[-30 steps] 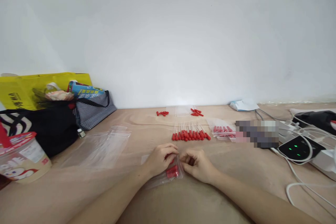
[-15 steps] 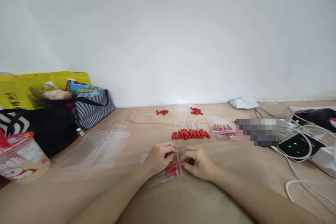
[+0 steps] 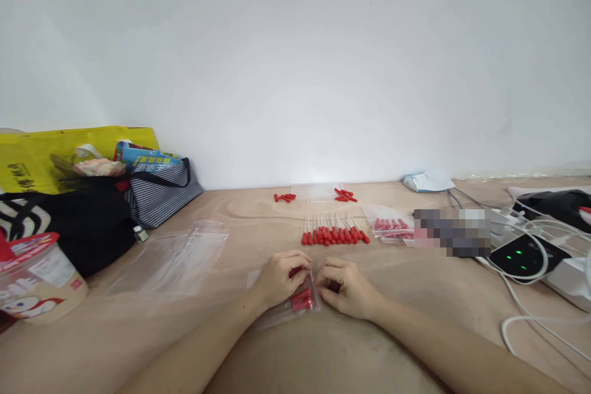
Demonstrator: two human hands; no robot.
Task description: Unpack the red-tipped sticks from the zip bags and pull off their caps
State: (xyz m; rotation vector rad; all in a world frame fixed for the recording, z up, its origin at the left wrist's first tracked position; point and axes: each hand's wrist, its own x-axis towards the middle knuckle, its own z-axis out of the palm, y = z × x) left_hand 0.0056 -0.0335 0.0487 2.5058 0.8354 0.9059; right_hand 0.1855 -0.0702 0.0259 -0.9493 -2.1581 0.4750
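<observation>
Lettering on yellow bag (image 3: 28, 163), blue packet (image 3: 152, 161) and cup (image 3: 44, 283) is illegible.

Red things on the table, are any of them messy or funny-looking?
A little: the small left-hand red pile near the wall lies jumbled, while the red-ended sticks make a rough row. I see no spill or damage among them.
</observation>
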